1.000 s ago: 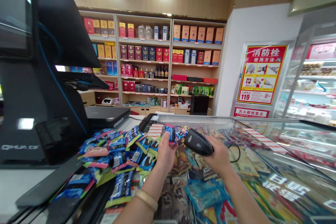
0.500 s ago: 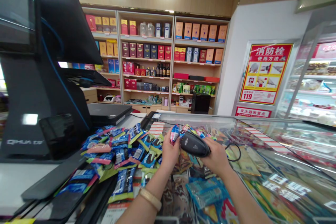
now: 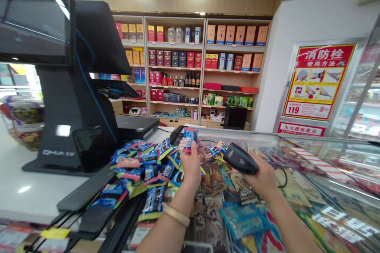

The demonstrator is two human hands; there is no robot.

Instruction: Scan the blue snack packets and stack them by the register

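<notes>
My left hand (image 3: 190, 164) is raised over the counter and shut on a small blue snack packet (image 3: 190, 139), held upright between fingers and thumb. My right hand (image 3: 264, 180) grips a black handheld barcode scanner (image 3: 240, 159), its nose pointing left towards the packet, with a gap between them. A thin black cable (image 3: 282, 178) curves away from the scanner. Under my hands lies a heap of mixed snack packets (image 3: 219, 182). To the left of my left hand is a pile of blue and green packets (image 3: 142, 164).
A black point-of-sale terminal (image 3: 65, 87) with a screen stands at the left on a white counter (image 3: 26, 193). A glass-topped display case (image 3: 323, 166) runs along the right. Behind are wooden shelves (image 3: 190, 67) of boxed liquor, and a red fire hydrant poster (image 3: 317, 82).
My left hand has lifted the blue packet higher. The scanner has moved right, away from that hand. The whole view has shifted, with the terminal and shelves sitting further right.
</notes>
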